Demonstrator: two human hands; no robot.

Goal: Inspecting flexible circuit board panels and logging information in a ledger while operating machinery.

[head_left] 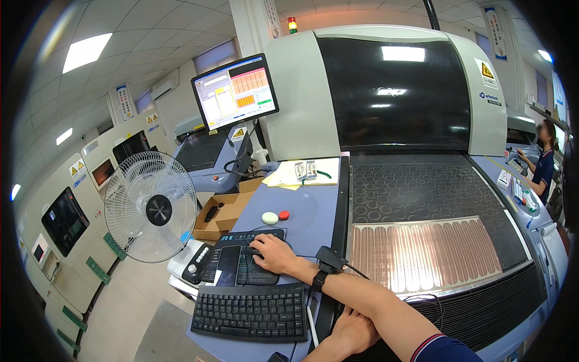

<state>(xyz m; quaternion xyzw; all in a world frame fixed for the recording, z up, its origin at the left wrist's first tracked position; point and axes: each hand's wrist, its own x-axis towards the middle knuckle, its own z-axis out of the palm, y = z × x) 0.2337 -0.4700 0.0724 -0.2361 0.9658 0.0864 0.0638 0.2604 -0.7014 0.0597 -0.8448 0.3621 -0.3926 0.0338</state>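
My right arm [362,289] reaches across from the lower right, with a dark band and a small black device at the wrist. My right hand [274,253] rests on a dark pad, its fingers curled over what looks like a black computer mouse, mostly hidden by them. Beside it lies a smartphone [228,265]; a black keyboard [250,314] is nearer me. My left hand [356,332] is tucked under the right forearm, its fingers hidden. To the right, a copper-coloured panel with long rounded strips [425,256] lies flat on the machine's black bed [416,190].
A monitor [235,90] stands left of the large machine with a dark hood [392,96]. A fan [151,208] and an open cardboard box [226,211] are at left. Green and red buttons [284,215] and papers [280,175] sit beyond my hand. Another person [544,166] is far right.
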